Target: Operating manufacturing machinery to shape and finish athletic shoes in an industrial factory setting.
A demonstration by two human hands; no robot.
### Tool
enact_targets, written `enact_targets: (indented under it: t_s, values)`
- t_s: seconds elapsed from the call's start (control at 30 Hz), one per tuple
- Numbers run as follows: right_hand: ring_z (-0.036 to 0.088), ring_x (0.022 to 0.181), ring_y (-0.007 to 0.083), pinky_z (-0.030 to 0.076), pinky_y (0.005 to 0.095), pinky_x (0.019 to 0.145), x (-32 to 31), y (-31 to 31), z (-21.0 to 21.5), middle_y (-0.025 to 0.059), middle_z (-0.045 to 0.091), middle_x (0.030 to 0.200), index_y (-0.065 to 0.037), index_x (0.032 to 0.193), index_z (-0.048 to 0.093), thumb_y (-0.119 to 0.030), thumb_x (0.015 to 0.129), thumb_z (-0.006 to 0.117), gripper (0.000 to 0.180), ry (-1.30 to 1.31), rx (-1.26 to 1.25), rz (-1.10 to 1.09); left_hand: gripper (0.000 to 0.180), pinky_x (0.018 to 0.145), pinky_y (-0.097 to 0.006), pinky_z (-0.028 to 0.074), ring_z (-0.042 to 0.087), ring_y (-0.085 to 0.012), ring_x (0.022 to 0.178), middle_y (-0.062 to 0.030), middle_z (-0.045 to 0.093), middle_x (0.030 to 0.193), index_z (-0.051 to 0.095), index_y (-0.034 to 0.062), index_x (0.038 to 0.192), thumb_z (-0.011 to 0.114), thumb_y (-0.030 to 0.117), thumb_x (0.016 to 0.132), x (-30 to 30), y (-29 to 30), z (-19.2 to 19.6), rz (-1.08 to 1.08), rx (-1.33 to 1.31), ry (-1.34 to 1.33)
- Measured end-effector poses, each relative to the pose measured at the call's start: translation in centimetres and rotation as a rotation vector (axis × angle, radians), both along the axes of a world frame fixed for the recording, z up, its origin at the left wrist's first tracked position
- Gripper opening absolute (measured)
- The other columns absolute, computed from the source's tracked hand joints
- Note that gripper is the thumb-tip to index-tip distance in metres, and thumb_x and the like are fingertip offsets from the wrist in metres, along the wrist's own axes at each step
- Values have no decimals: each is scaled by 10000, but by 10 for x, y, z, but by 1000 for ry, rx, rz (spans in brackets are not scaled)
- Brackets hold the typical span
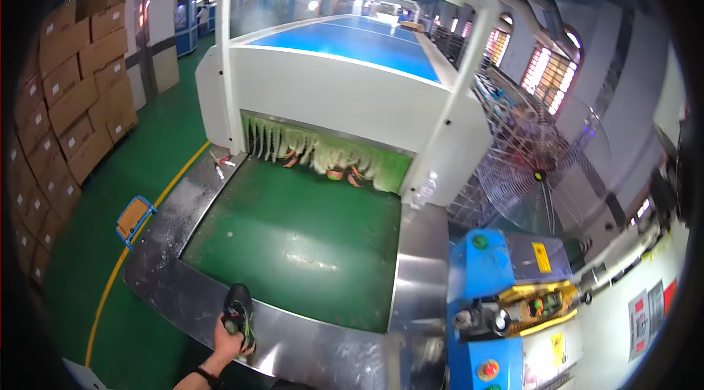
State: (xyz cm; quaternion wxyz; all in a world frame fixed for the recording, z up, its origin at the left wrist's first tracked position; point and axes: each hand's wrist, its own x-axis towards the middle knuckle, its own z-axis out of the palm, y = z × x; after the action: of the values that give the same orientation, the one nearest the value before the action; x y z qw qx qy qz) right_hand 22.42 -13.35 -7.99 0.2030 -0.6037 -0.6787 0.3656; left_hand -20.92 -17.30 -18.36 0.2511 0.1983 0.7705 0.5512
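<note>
My left hand [226, 340] is closed round a black sports shoe [238, 302] with green trim. It holds the shoe over the near metal edge [293, 339] of the machine's table, toe pointing away from me. A dark band circles the wrist. Beyond the shoe lies a green conveyor belt [293, 243]. At its far end several orange-and-dark shoes [335, 173] sit partly under a fringed green curtain [323, 146]; the fringe hides the rest of them. My right hand does not show.
A clear plastic bottle [424, 190] stands on the right metal side. Small red-and-white items [222, 164] lie at the left corner. A blue-and-yellow machine [513, 295] is close on the right, a large fan [539, 170] behind it. Left are stacked cartons [77, 89] and a stool [136, 219].
</note>
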Motion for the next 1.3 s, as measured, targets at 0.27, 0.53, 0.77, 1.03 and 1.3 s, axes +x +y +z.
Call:
enact_targets:
  t_s: [0.27, 0.53, 0.77, 1.03, 1.3]
  values:
    - [587, 1153, 347, 441, 410, 987, -216, 193, 0, 226, 620, 1217, -3, 1275, 562, -276, 903, 635, 467, -43, -222, 410, 669, 1105, -415, 340, 440, -332, 1314, -235, 440, 1400, 393, -32, 1375, 669, 149, 794, -135, 73, 13, -318, -14, 133]
    - [628, 1019, 398, 514, 436, 897, -505, 469, -31, 250, 643, 1094, 31, 1225, 534, -256, 868, 641, 470, -105, 536, 985, 587, 1141, -501, 241, 356, -344, 1358, -212, 396, 1441, 478, 27, 1351, 576, 332, 859, -270, 260, -103, -514, -328, 946]
    - [619, 1042, 393, 489, 442, 877, -730, 704, -67, 249, 642, 1127, 27, 1171, 579, -333, 872, 639, 471, -395, 561, 906, 532, 1123, -478, 281, 408, -288, 1340, -158, 434, 1436, 548, 51, 1280, 643, 302, 820, -282, 272, -137, -467, -299, 671]
    - [633, 785, 440, 505, 496, 699, -712, 670, -130, 241, 653, 781, 45, 930, 591, -457, 824, 707, 526, -318, 730, 793, 514, 1100, -500, 311, 443, -304, 1317, -152, 467, 1411, 561, 51, 1259, 644, 277, 806, -279, 274, -141, -507, -287, 774]
    - [640, 797, 220, 511, 379, 720, -371, 343, -125, 158, 678, 814, 25, 915, 653, -346, 880, 687, 374, -55, -178, 332, 517, 1113, -491, 306, 401, -315, 1343, -196, 447, 1414, 561, 31, 1258, 661, 257, 803, -267, 271, -108, -465, -325, 794]
